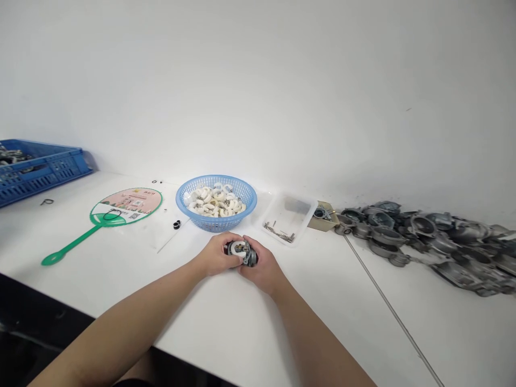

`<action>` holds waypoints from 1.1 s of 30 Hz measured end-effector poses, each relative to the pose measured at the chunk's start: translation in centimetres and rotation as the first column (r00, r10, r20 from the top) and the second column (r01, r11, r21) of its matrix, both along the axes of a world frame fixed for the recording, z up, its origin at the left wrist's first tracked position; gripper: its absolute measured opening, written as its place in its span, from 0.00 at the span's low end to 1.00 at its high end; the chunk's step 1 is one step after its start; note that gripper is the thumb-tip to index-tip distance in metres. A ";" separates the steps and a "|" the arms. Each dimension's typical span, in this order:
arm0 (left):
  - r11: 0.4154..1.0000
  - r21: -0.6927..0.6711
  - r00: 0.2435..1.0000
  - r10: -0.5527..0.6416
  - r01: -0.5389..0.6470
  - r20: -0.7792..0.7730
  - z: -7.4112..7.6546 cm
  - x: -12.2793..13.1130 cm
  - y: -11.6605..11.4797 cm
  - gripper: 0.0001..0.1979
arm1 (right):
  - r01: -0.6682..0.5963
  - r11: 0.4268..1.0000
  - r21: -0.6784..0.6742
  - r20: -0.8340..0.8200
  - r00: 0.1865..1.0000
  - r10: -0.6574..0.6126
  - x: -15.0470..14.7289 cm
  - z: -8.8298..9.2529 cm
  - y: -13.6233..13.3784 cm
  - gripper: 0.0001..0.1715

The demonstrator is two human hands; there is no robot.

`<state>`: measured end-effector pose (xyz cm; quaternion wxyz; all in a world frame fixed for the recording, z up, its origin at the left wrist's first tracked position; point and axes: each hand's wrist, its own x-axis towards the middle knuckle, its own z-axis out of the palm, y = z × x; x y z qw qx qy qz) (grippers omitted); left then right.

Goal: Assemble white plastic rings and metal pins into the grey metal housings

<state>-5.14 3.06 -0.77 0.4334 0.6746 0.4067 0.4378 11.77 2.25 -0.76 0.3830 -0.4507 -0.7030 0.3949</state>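
Both hands hold a grey metal carburetor (249,255) just above the white table, with a white curved float (236,248) and small brass parts showing on its upper face. My left hand (220,255) grips it from the left, its thumb against the lower edge of the float. On the other side my right hand (260,266) is wrapped round the body, thumb at the near edge. Fingers hide much of the carburetor's sides. Beyond the hands stands a blue plastic basket (189,219) filled with white floats (213,201).
A clear tray (278,217) holds thin metal pins (279,233), beside a small tan box (322,223). Grey metal castings (387,234) are heaped on the right. Leftward lie a green-rimmed hand fan (129,207), black rings (176,224) and a blue crate (52,169).
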 end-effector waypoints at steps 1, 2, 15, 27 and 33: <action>1.000 -0.002 1.000 0.014 -0.014 0.001 0.0 0.1 0.0 0.21 | -0.009 1.000 -0.005 -0.005 1.000 0.009 0.1 0.0 0.0 0.42; 1.000 -0.003 1.000 0.028 -0.028 -0.001 0.0 0.2 -0.1 0.21 | -0.017 1.000 -0.009 -0.009 1.000 0.017 0.1 0.0 0.0 0.43; 0.996 -0.045 0.997 0.075 -0.074 0.028 0.1 0.6 -0.2 0.21 | -0.099 0.993 -0.061 -0.072 0.993 0.095 1.3 -1.0 0.6 0.51; 0.995 -0.027 0.994 0.096 -0.094 0.049 0.4 0.9 -0.5 0.19 | 0.529 0.817 0.230 0.215 0.791 -0.573 4.8 3.9 2.9 0.25; 0.996 -0.008 0.995 0.091 -0.091 0.033 0.6 0.8 -0.3 0.20 | 0.299 0.906 0.301 0.752 0.510 -0.418 5.5 6.3 9.1 0.18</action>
